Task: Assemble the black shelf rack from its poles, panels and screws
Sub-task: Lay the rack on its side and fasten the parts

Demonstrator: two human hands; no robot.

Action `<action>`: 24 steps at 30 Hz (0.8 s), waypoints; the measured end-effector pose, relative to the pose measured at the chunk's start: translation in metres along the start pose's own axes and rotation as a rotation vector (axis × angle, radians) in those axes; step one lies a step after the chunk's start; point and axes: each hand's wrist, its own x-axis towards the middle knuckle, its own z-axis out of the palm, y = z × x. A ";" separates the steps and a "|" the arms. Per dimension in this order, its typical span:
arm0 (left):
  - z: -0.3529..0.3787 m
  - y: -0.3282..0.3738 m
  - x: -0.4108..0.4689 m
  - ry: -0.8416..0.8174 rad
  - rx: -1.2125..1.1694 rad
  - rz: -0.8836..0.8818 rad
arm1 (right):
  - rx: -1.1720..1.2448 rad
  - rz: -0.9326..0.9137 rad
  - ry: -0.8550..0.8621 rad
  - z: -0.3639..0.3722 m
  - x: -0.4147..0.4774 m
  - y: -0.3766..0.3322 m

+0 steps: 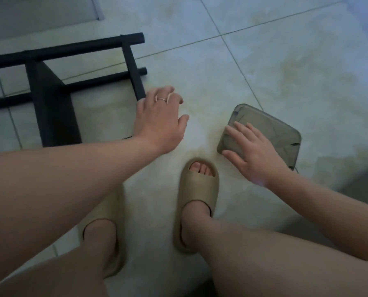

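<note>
Head view, listed near to far.

1. Two tan slippers (pixel 198 189) on the person's feet, below both hands, on the tiled floor (pixel 286 61).
2. Right hand (pixel 256 153): fingers straight and spread, lying flat on a grey translucent box (pixel 286 133). It grips nothing. The box's contents cannot be made out.
3. Left hand (pixel 159 118): reached forward, fingers loosely bent, palm down, nothing held. Its outer edge sits at the near end of a short cross pole (pixel 134 67); whether skin meets pole cannot be told.
4. Black shelf rack (pixel 14 57): lies on its side on the floor, to the left of the left hand and beyond it. Parts seen joined: the cross pole, long poles (pixel 104 79) running left from it out of frame, and one dark panel (pixel 50 103) set between them.

Progress, as a judgement: part of the frame is built, with at least one panel fitted. No loose poles, panels or screws show near either hand, so the remaining stock cannot be counted. Most of the rack runs out of frame at left, so how complete it is stays open. It is not yet standing upright.
</note>
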 end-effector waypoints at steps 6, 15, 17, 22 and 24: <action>0.042 0.062 -0.001 -0.251 0.123 0.393 | -0.100 0.174 -0.076 0.004 -0.034 0.092; 0.106 0.098 -0.002 -0.446 0.280 0.500 | -0.160 0.251 -0.259 0.034 0.011 0.142; 0.110 0.097 0.000 -0.390 0.282 0.502 | -0.268 0.273 -0.302 0.038 0.030 0.146; 0.113 0.092 0.008 -0.275 0.259 0.570 | -0.547 0.241 -0.313 0.055 0.063 0.156; 0.114 0.090 0.011 -0.253 0.245 0.592 | -0.596 0.206 -0.276 0.064 0.068 0.160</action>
